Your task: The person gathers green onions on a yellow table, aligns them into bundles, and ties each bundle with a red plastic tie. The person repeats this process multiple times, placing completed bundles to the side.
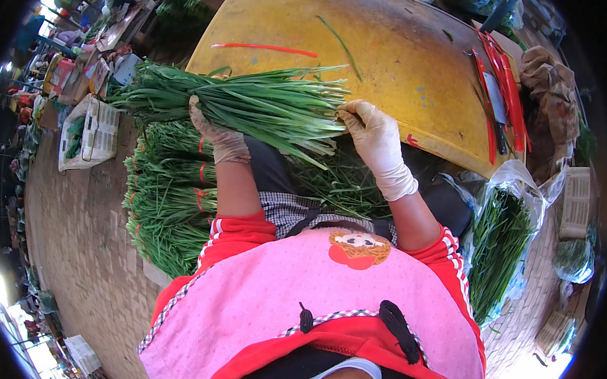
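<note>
A loose bunch of garlic chives [246, 96] lies across my gloved left hand [216, 131], which grips it from below with the thumb showing over the stalks. Its leafy ends point left, and the pale stem ends point right. At those stem ends is my gloved right hand [376, 136], its thumb and forefinger pinched together at the edge of the bunch. Whether a single stalk sits between those fingertips is too small to tell. Just beyond the bunch, a red tie strip [264, 48] and a stray chive stalk [342, 47] lie on the yellow table [391, 86].
Left of my legs are stacked chive bundles [174, 203] with red ties. A knife [495, 102] rests among red strips [511, 97] at the table's right end. Loose chives fill a plastic bag [504, 246] on my right. A white plastic crate [98, 132] stands on the brick floor.
</note>
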`<state>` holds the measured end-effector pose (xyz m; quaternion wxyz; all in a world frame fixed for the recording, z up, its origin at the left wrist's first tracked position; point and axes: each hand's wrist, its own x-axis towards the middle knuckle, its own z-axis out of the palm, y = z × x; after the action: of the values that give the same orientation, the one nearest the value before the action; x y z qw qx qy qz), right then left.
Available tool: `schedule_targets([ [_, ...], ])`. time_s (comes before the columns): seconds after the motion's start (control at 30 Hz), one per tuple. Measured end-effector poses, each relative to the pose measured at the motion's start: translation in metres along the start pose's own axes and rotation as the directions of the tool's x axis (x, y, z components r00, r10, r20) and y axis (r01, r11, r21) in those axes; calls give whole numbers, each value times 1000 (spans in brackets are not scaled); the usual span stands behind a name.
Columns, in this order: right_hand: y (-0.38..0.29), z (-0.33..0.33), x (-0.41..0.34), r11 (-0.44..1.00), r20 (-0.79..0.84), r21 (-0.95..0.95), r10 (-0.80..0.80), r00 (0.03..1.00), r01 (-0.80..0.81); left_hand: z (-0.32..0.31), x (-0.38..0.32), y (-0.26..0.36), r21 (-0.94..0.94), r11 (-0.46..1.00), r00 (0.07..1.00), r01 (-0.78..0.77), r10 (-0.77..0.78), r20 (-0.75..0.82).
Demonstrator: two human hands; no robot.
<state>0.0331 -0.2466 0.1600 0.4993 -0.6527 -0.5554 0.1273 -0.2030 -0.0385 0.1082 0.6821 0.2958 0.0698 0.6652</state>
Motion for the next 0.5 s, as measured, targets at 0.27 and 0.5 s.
schedule_targets([
  [0.27,8,8,1,791,224,428,376,899,-437,1,-6,-5,-37,999,996,33,-36,-79],
  [0.5,44,5,-6,586,215,632,497,841,-508,2,-5,0,22,1000,998,7,-6,-64],
])
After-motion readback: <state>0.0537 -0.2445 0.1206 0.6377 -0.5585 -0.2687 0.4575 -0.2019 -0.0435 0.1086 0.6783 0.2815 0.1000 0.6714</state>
